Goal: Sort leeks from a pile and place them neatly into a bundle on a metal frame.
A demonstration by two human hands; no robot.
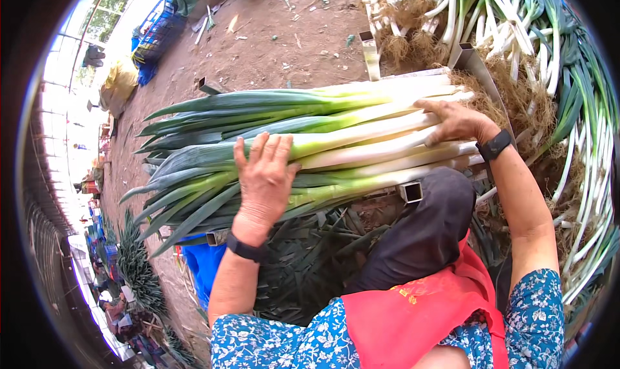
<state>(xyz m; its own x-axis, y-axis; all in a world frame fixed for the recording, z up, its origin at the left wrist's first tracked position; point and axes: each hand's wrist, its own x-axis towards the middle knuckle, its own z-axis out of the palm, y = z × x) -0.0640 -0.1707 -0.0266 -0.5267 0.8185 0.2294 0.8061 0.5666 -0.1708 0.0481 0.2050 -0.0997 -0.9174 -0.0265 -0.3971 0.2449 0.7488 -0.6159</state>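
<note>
A thick row of leeks (pixel 361 133) lies crosswise in front of me on a metal frame, green leaves to the left and white, rooted ends to the right. My left hand (pixel 263 175) rests on the green part with its fingers spread flat over the leaves. At the white end my right hand (pixel 457 122) reaches over the stalks. Its thumb and fingers curve around a leek stalk near the roots. The undersides of the fingers are hidden.
A large heap of loose leeks (pixel 516 40) with tangled roots fills the right side. A square metal tube end (pixel 411 191) sticks out by my knee (pixel 423 220). Cut leaves (pixel 310 259) lie below. At the far left stand a blue crate (pixel 158 30) and a yellowish sack (pixel 119 85).
</note>
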